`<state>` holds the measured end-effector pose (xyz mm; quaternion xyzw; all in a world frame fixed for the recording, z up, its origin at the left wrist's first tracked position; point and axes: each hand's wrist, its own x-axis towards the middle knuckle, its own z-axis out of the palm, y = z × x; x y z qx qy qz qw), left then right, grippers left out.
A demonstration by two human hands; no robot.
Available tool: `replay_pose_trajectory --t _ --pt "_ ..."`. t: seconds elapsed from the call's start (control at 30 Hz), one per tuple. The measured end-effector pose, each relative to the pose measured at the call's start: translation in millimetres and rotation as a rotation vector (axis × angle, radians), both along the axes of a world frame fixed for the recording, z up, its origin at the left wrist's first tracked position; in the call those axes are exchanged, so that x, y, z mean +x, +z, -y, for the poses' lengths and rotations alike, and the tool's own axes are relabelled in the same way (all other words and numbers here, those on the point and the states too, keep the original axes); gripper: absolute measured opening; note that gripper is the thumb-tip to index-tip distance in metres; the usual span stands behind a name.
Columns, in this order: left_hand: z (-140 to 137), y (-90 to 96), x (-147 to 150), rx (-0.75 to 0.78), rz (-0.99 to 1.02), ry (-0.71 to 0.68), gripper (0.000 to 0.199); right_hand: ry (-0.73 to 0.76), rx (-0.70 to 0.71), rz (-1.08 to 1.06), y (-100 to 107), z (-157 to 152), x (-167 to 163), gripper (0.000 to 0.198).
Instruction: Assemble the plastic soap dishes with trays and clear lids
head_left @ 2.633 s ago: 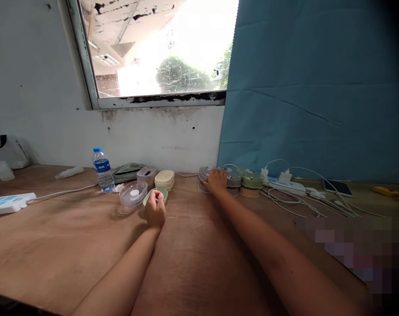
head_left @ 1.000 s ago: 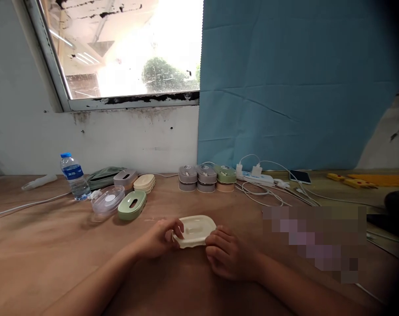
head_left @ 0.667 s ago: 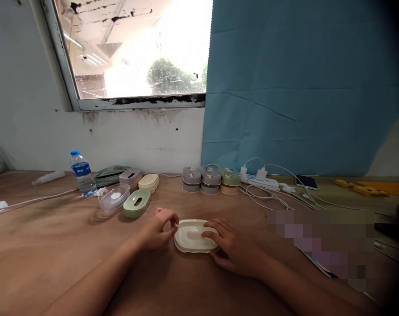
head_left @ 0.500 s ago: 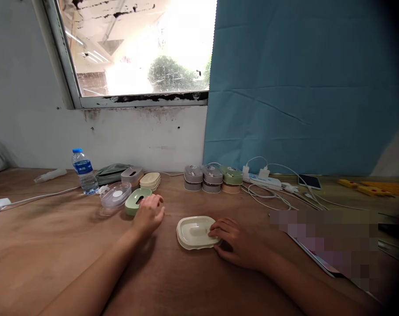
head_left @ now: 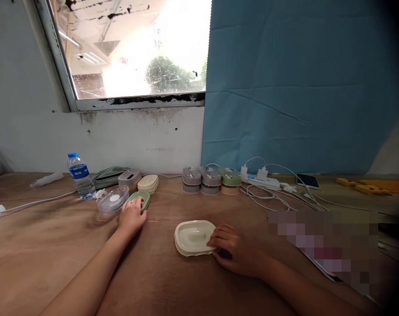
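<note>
Hands are set well apart over a brown worktop [head_left: 160, 281], the right hand [head_left: 236, 250] kept at the cream oval piece [head_left: 191, 235] while the left hand [head_left: 130, 218] has been brought to the green oval box [head_left: 147, 200]. A second ago, the cream piece was held at both ends; its left end has since been released, so attention is judged to be divided between two objects, with the piece steadied from one side only. Its right end appears to be pinched, fingers laid over the rim and thumb placed at the near edge. The piece is seen lying well forward of the worktop's back edge, between the hands. The green box is partly covered by the left fingers; whether it is gripped or merely touched cannot be told. Toward the back edge, the box is flanked by a clear round container [head_left: 105, 203] on its left and backed by a stack of cream lids [head_left: 148, 183].
</note>
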<state>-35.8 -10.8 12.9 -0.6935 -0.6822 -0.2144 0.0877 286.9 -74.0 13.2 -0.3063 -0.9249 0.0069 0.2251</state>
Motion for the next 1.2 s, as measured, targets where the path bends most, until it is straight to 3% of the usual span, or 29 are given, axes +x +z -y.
replay_pose_trajectory --t 0.13,0.3,0.57,0.73,0.87,1.07,1.2 --pt "-2.3 -2.0 -4.1 -0.022 0.072 -0.023 0.022 0.015 -0.023 -0.027 -0.7 0.8 -0.2 0.019" --pt "-1.9 -8.8 -3.2 0.058 0.053 -0.02 0.021 0.051 -0.051 -0.076 -2.4 -1.4 0.4 0.018" --pt "-4.8 -16.7 -3.6 0.092 0.002 0.051 0.029 0.081 0.03 -0.025 -4.8 -4.5 1.2 0.017" --pt "-9.1 -13.4 -13.7 -0.003 0.068 -0.024 0.034 0.096 0.068 0.031 -3.9 -4.1 1.6 0.017" --pt "-4.9 -3.8 -11.8 0.056 0.149 -0.078 0.029 0.095 0.077 0.052 -0.8 -2.6 0.2 0.018" --pt "16.8 12.5 18.8 0.329 0.391 -0.27 0.025 0.082 0.11 0.055 -0.9 -1.6 0.2 0.025" --pt "36.5 13.0 44.4 0.312 0.54 -0.565 0.025 -0.027 0.241 -0.033 -5.3 -2.4 3.9 0.051"
